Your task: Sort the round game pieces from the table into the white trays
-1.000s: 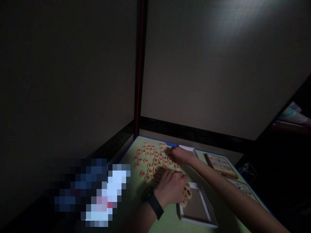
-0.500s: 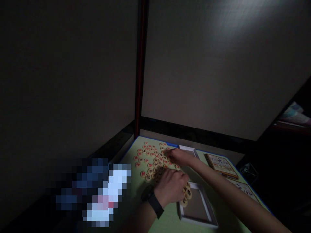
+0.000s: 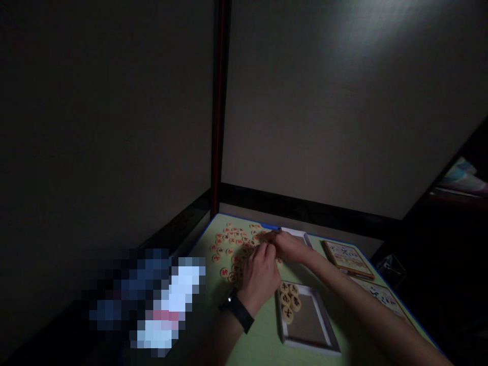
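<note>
Round wooden Chinese chess pieces (image 3: 229, 251) with red and black characters lie spread over the green tabletop (image 3: 251, 330). My left hand (image 3: 261, 274), with a black watch (image 3: 238, 310) on its wrist, reaches over the near side of the pieces. Its fingers are curled together and their tips are hidden. Close beside it, my right hand (image 3: 285, 246) bends closed over the pieces at their right side; what is between its fingertips cannot be seen. Several black-character pieces (image 3: 288, 313) lie in two columns along the left side of a shallow white-rimmed box tray (image 3: 326, 317).
Behind my right hand is a second white-rimmed box part (image 3: 293, 233). A decorated box (image 3: 348, 259) stands at the table's right, with a printed lid or sheet (image 3: 385, 300) nearer, partly under my right forearm. Dark wall panels (image 3: 305, 101) rise behind the table.
My left hand has moved from the tray up and left to the spread pieces, uncovering the pieces in the tray. My right hand has shifted slightly right.
</note>
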